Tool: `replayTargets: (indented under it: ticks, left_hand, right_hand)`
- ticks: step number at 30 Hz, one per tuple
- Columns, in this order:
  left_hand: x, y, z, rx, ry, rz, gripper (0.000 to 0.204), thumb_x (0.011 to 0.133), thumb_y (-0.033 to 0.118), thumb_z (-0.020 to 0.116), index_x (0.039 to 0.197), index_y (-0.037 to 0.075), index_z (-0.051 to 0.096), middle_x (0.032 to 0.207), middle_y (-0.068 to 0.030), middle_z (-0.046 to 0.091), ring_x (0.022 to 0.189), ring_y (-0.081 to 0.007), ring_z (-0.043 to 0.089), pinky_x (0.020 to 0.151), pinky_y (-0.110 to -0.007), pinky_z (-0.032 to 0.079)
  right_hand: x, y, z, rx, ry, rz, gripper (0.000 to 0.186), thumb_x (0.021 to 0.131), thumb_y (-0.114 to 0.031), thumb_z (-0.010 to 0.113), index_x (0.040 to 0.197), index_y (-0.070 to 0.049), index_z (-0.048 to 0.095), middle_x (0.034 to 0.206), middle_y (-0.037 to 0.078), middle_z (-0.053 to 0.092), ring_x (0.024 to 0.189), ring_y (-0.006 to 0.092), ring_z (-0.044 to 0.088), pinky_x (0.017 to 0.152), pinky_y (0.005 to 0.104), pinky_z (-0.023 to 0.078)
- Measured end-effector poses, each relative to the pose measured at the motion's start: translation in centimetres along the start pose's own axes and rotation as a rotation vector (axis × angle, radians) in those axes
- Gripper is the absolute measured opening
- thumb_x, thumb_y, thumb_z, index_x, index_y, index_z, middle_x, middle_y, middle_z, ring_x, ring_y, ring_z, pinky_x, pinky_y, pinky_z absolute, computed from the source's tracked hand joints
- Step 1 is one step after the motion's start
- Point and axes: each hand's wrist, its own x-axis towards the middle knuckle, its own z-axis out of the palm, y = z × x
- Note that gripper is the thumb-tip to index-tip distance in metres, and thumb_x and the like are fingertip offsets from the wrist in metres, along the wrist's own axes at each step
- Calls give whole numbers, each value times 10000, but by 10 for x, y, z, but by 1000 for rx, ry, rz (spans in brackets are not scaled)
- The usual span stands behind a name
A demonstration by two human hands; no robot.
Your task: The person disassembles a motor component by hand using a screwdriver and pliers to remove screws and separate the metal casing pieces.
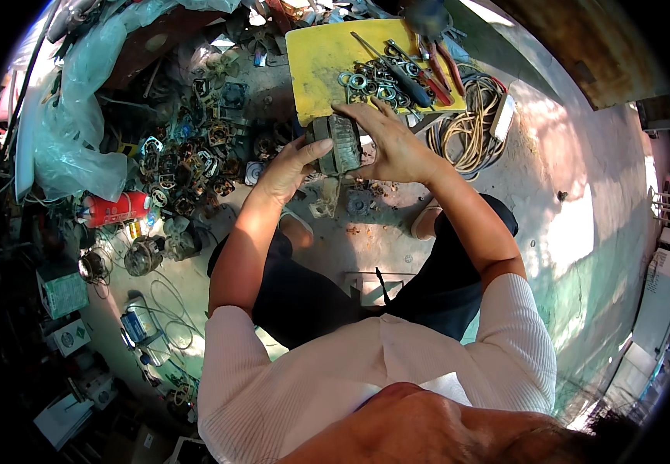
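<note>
Between my two hands I hold a dark, grimy, ribbed metal part (336, 145), like a motor housing, just below the near edge of a yellow board (311, 62). My left hand (292, 165) is closed round its left side, thumb across its face. My right hand (389, 151) grips its right side, fingers reaching over the top. On the board lie several metal rings (358, 81), a blue-handled screwdriver (408, 85) and red-handled tools (447, 69). Below the part, small dark bits (358, 203) are scattered on the floor (551, 271).
Coiled cables (462, 139) lie right of the board. At left are piled metal parts (196, 147), a translucent plastic sheet (80, 124), a red cylinder (114, 207), motors (143, 255) and a green box (63, 290). Light-coloured panels (644, 309) line the far right.
</note>
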Motion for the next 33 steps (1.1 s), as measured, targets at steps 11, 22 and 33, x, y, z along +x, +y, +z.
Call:
replayTargets:
  ticks: [11, 22, 33]
  left_hand:
    - [-5, 6, 13, 2, 85, -37, 742, 783, 448, 775, 1298, -14, 506, 1205, -106, 604, 1115, -196, 579, 974, -340, 446]
    - [-7, 2, 13, 70, 75, -40, 767, 755, 482, 780, 1273, -31, 541, 1179, -118, 619, 1075, -191, 594, 972, -345, 441]
    - [-13, 6, 21, 93, 82, -27, 727, 765, 472, 770, 1268, -9, 562, 1156, -105, 629, 1083, -192, 580, 982, -349, 421]
  right_hand:
    - [-4, 4, 5, -59, 106, -72, 919, 594, -333, 860, 1375, -70, 454, 1249, 161, 588, 1177, 352, 554, 1147, 532, 248]
    - [-11, 7, 0, -56, 87, -83, 927, 588, -374, 859, 1368, -63, 467, 1236, 173, 596, 1147, 359, 578, 1144, 583, 225]
    - [-12, 7, -8, -15, 21, -73, 933, 595, -388, 853, 1376, -61, 460, 1235, 174, 596, 1141, 364, 580, 1143, 586, 218]
